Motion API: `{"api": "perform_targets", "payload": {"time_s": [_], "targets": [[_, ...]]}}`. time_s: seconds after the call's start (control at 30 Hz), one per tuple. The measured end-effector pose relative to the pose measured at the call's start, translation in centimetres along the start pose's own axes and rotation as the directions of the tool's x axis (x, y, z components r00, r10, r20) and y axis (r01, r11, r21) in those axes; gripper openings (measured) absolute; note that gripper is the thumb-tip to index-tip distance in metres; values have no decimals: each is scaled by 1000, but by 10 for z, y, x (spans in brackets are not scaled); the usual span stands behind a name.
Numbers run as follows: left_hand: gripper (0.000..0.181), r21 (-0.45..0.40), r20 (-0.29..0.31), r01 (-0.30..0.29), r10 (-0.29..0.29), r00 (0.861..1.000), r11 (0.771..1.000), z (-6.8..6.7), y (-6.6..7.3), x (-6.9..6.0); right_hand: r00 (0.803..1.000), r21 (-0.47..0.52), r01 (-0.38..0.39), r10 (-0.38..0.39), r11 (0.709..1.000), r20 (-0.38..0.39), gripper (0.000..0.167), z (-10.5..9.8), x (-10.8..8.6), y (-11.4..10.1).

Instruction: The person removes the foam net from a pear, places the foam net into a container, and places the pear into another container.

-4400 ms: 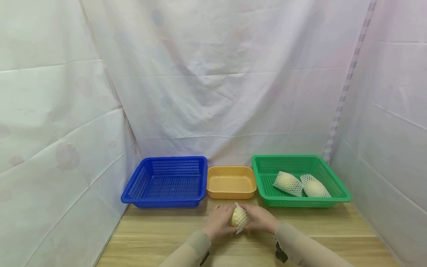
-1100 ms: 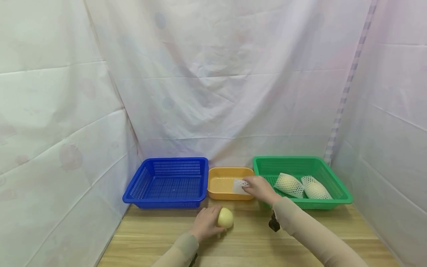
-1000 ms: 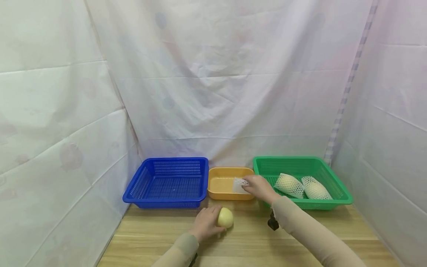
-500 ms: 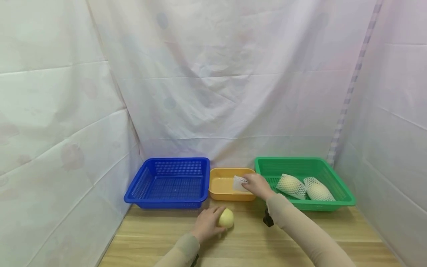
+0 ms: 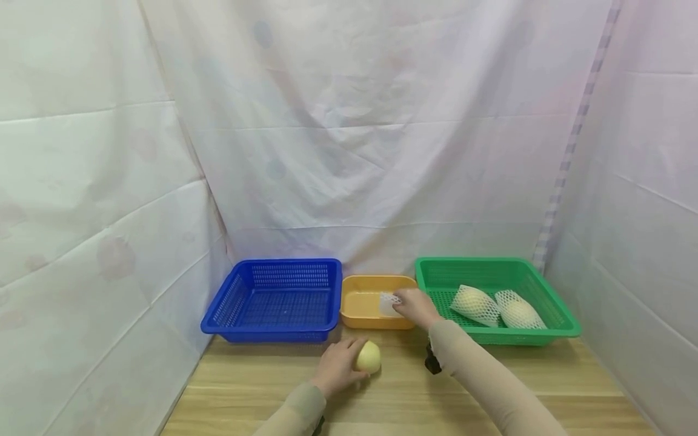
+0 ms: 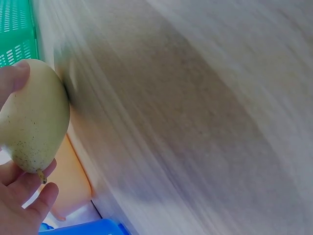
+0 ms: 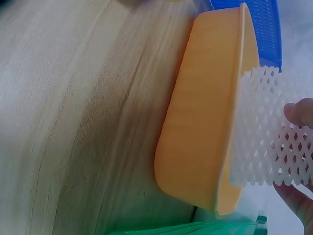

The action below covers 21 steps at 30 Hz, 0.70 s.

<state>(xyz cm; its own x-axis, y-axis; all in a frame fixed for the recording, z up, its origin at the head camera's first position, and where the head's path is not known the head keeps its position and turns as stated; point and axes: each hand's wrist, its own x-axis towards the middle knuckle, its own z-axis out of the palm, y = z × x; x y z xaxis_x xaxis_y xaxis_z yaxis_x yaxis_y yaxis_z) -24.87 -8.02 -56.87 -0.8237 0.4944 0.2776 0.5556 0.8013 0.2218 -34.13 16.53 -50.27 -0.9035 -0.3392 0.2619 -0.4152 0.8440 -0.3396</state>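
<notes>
readable text, labels, brands, numbers, signs: none | fruit (image 5: pixel 370 357) in left hand (image 5: pixel 339 365): none readable | net sleeve (image 5: pixel 388 304) in right hand (image 5: pixel 417 306): none readable | blue basket (image 5: pixel 286 306) beyond left hand, yellow tray (image 5: pixel 362 301) by right hand, green basket (image 5: pixel 469 272) right of it: none readable

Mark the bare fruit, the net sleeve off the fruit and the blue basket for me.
Bare fruit (image 6: pixel 40 115): left wrist view, middle of its side.
Net sleeve (image 7: pixel 258 131): right wrist view, middle of the mesh.
Blue basket (image 5: pixel 272 335): head view, front wall.
</notes>
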Motion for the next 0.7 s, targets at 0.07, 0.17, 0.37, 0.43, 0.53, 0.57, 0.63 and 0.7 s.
{"api": "perform_targets", "payload": {"time_s": [0.07, 0.17, 0.37, 0.43, 0.53, 0.57, 0.63, 0.7], "targets": [[81, 3, 7, 4, -4, 1000, 1000, 0, 0, 0, 1000, -1, 8, -8, 1000, -7, 25, 2, 1, 0], [81, 8, 12, 6, -6, 1000, 1000, 2, -1, 1, 1000, 2, 13, -13, 1000, -14, 25, 6, 4, 0], [81, 9, 4, 3, -3, 1000, 1000, 5, -2, 1, 1000, 5, -12, 12, 1000, 11, 20, 13, 8, 0], [81, 10, 0, 3, -3, 1000, 1000, 5, -1, 0, 999, 13, -17, 17, 1000, 28, 17, 14, 9, -1], [81, 9, -2, 8, -8, 1000, 1000, 4, -1, -1, 998, 29, -32, 30, 999, 48, 17, 14, 9, -3], [81, 9, -2, 9, -9, 1000, 1000, 4, -1, -1, 998, 33, -37, 35, 999, 54, 17, 14, 9, -3], [81, 8, -1, 10, -10, 1000, 1000, 4, -1, -1, 997, 36, -50, 48, 998, 64, 20, 15, 9, -3], [81, 11, -1, 7, -6, 1000, 1000, 3, -1, -1, 995, 38, -64, 61, 997, 76, 24, 16, 10, -2]]}}
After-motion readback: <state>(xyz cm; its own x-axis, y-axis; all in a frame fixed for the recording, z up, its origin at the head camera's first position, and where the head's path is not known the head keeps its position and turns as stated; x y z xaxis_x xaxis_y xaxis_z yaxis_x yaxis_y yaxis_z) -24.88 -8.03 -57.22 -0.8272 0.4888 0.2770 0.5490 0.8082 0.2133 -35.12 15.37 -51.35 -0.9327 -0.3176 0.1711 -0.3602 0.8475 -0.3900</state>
